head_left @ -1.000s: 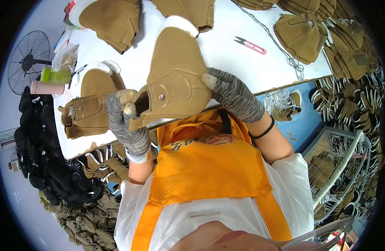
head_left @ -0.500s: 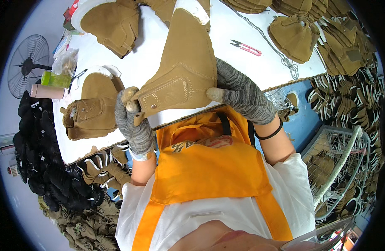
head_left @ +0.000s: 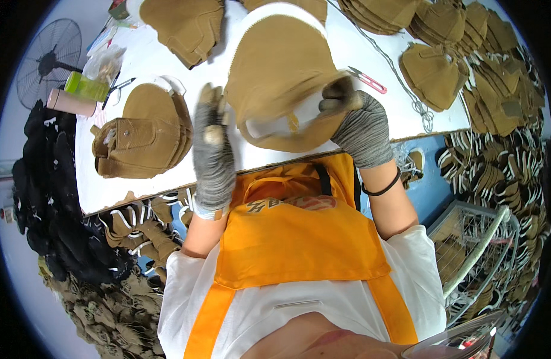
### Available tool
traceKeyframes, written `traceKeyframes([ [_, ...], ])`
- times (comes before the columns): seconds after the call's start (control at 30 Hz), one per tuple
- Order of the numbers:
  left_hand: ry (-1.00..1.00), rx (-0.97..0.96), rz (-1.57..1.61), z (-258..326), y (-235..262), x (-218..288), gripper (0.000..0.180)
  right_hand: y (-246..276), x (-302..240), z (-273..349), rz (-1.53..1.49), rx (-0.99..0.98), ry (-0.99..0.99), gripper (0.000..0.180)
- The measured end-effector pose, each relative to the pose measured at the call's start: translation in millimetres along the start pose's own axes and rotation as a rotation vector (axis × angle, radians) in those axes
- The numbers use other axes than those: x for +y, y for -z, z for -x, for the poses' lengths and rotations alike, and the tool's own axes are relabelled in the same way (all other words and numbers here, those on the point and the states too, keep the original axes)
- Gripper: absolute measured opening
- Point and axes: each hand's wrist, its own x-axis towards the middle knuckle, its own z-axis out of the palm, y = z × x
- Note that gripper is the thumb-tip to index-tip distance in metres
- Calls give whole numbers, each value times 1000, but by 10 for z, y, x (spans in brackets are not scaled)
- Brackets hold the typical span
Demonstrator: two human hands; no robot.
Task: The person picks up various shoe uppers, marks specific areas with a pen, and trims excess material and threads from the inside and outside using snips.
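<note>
A brown suede boot upper [head_left: 281, 60] with a white rim at its far end lies over the white table in front of me. Its near part is smeared by motion, and the opening faces me. My right hand [head_left: 362, 128], in a grey knitted glove, grips the edge of that opening, with some fingertips inside it. Just left of the upper is my left hand [head_left: 214, 140], gloved the same way. Its fingers are stretched out, and it holds nothing. Farther left rests a stack of brown boot uppers [head_left: 146, 140] with a snap on the top one.
Pink-handled thread snips [head_left: 368, 79] and a grey cord [head_left: 401, 78] lie to the right on the table [head_left: 185, 84]. More uppers [head_left: 434, 75] are piled at the far right. A wire cart [head_left: 467, 239] stands at lower right, a fan [head_left: 48, 63] at far left.
The boot upper has been turned so its opening faces me and its white rim points away. My left hand has let go of it; my right hand has shifted its hold to the opening.
</note>
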Motion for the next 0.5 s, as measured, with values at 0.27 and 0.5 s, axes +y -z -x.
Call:
traceKeyframes([
  [0.27, 387, -250, 326, 101, -147, 11, 88, 165, 625, -11, 1401, 207, 237, 37],
  [0.5, 388, -240, 307, -119, -271, 300, 65, 63, 454, -40, 1066, 47, 132, 41],
])
